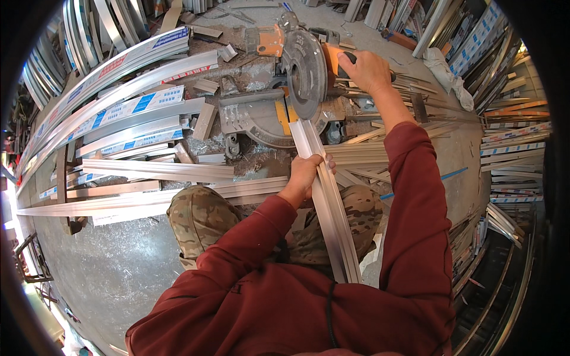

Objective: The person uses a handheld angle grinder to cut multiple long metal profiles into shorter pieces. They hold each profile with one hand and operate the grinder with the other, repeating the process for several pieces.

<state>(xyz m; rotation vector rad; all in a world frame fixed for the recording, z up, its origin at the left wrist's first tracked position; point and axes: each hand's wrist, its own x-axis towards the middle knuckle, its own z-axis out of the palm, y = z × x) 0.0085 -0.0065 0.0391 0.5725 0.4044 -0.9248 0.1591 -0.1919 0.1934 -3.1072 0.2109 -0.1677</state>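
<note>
My left hand [305,177] is wrapped round a long silver aluminium profile [328,207] that runs from my lap up to the saw table. The profile's far end lies on the round base [255,121] of a miter saw, by the yellow insert [282,116]. My right hand [369,72] grips the black and orange saw handle [347,59] at the upper right. The saw's round blade and guard [306,74] stand just above the profile's far end. Whether the blade touches the profile or spins, I cannot tell.
Stacked metal profiles [136,110] with blue-marked film lie at the left, reaching close to the saw. More profiles [368,155] lie right of the saw base. Leaning bundles [475,41] and racked strips [513,148] line the right side. Small offcuts [205,121] lie beside the saw.
</note>
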